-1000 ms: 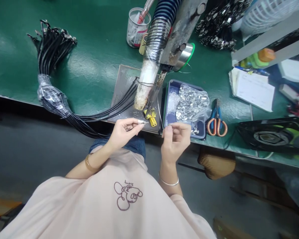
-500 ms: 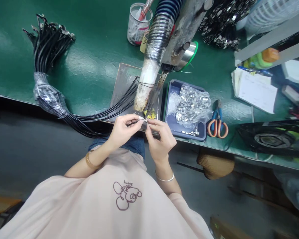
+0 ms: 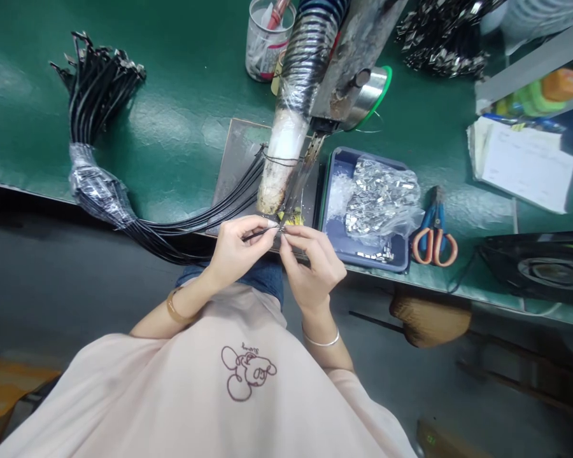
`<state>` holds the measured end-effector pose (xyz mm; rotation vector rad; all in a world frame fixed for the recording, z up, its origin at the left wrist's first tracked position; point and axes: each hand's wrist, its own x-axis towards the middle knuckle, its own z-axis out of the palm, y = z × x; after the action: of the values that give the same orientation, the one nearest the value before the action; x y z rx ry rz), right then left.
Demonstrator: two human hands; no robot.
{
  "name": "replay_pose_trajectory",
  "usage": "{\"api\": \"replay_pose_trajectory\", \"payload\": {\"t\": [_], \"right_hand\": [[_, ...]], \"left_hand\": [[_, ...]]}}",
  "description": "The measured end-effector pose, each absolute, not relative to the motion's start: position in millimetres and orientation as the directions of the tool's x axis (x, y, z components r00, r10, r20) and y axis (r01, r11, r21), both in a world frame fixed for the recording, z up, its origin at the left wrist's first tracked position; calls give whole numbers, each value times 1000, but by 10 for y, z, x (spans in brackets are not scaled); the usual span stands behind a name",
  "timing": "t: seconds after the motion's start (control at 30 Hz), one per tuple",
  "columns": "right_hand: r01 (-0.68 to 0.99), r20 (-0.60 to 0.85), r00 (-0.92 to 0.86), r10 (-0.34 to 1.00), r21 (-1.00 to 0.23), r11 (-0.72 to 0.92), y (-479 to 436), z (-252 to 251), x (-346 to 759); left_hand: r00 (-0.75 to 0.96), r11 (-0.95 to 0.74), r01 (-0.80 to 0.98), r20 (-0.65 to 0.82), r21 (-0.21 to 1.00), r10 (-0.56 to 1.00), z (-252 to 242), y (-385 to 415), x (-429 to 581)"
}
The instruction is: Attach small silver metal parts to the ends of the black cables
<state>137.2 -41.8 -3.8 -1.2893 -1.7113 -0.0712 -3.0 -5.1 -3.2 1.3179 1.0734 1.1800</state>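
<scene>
My left hand (image 3: pixel 239 251) is closed in a pinch on the end of a black cable (image 3: pixel 254 236). Fingertips of my right hand (image 3: pixel 312 261) meet it from the other side, pinching a small metal connector (image 3: pixel 281 229). Both hands are just under the thin tip of a soldering machine (image 3: pixel 310 152). Beside that tip hangs a white-wrapped fume hose (image 3: pixel 275 166). More black cables (image 3: pixel 186 224) run leftward from the work plate (image 3: pixel 232 168) into a bundle wrapped in clear film (image 3: pixel 98 184). Exactly how cable and connector touch is too small to tell.
To the right, a blue tray (image 3: pixel 332 219) holds a bag of metal connectors (image 3: pixel 382 197). Orange-handled cutters (image 3: pixel 434 235) lie beside it, with papers (image 3: pixel 525 165) and a black fan (image 3: pixel 544 267) farther right. A clear cup (image 3: pixel 262 54) stands behind the hose.
The view has shifted slightly, so the tray and cutters appear farther right. Both hands keep their pinch at the soldering tip; little else differs.
</scene>
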Motion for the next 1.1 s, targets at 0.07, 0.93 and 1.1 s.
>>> {"api": "replay_pose_trajectory", "payload": {"t": [0.07,0.93,1.1], "right_hand": [[764,693,-10,721,-460,453,-434,-42,1388],[757,696,-52,717,-440,482,-449,-66,1424],[755,691,-53,721,-445,482,-400,-72,1422]], "left_hand": [[136,-76,24,72,997,988,-20,-56,-52],[168,-120,107,101,987,981,-24,-59,-99],[156,-145,112,127,983,980,-37,-40,-78]]}}
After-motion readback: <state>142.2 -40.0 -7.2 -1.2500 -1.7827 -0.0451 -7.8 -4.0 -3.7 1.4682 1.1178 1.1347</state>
